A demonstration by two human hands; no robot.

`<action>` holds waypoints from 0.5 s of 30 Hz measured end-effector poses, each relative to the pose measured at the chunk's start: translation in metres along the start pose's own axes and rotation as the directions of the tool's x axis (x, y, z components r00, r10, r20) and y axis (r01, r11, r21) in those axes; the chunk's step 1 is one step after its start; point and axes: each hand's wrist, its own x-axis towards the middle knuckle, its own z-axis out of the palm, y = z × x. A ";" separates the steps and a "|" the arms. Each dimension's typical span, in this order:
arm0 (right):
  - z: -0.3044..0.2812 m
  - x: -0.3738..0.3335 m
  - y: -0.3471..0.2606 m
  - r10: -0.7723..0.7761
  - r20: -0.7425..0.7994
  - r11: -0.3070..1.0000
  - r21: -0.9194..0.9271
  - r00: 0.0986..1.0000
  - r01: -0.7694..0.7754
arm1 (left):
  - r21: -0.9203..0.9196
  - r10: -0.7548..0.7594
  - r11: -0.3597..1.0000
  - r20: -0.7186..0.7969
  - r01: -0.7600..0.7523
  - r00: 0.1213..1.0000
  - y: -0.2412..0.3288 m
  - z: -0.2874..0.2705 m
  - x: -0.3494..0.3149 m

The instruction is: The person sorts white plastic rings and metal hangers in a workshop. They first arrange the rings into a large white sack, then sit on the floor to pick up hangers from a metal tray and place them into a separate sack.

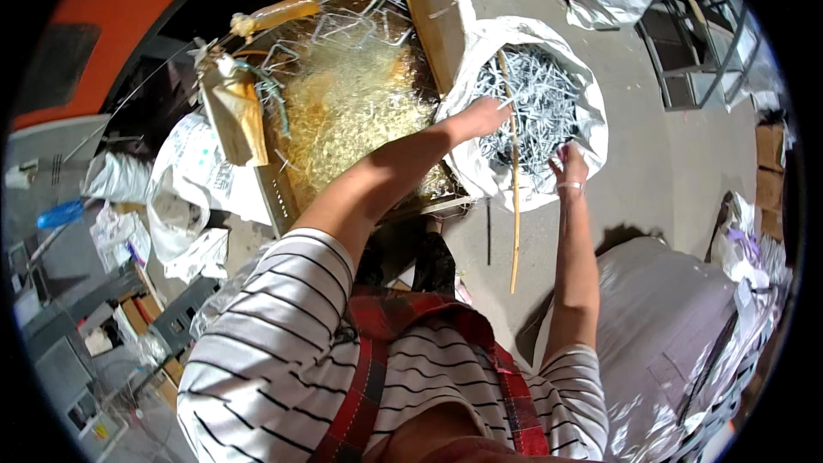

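Note:
A white woven sack point(591, 133) stands ahead of me with its mouth spread wide, filled with many thin grey strips point(540, 90). My left hand point(485, 118) reaches over the sack's left side, fingers closed, with a pale grey strip point(507, 104) at the fingertips. Close beside it, a thin wooden stick point(515, 206) lies across the sack and sticks out over the near rim. My right hand point(571, 167) is at the sack's near right rim, thumb and fingers apart; its fingertips are partly hard to make out.
Left of the sack is a box-like trough point(427, 34) with glistening yellowish contents and bent pale rods point(360, 30). An orange roll-shaped thing point(287, 13) lies on its far edge. A large silvery covered bundle point(656, 317) is at right; a dark metal frame point(677, 43) stands beyond.

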 end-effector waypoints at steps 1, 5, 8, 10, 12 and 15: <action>-0.005 -0.019 0.011 0.047 0.003 0.998 0.046 0.999 -0.047 | -0.039 0.018 0.999 -0.002 -0.018 1.000 -0.024 0.001 -0.011; -0.058 -0.076 0.076 0.361 -0.049 0.933 0.021 0.931 -0.360 | 0.284 0.260 0.910 0.175 -0.302 0.950 -0.085 -0.010 -0.064; -0.091 -0.130 0.117 0.433 -0.136 0.899 -0.010 0.891 -0.438 | -0.189 -0.151 0.963 0.213 0.192 0.965 -0.139 -0.002 -0.110; -0.097 -0.172 0.126 0.498 -0.238 0.861 0.023 0.834 -0.508 | -0.293 -0.249 0.897 0.284 0.331 0.926 -0.146 0.005 -0.127; -0.118 -0.214 0.144 0.502 -0.262 0.862 0.081 0.824 -0.500 | -0.143 -0.257 0.932 0.387 0.333 0.886 -0.092 0.009 -0.134; -0.186 -0.240 0.140 0.202 0.046 0.800 -0.584 0.978 -0.138 | 0.193 0.289 0.899 0.411 -0.392 0.865 -0.022 0.035 -0.103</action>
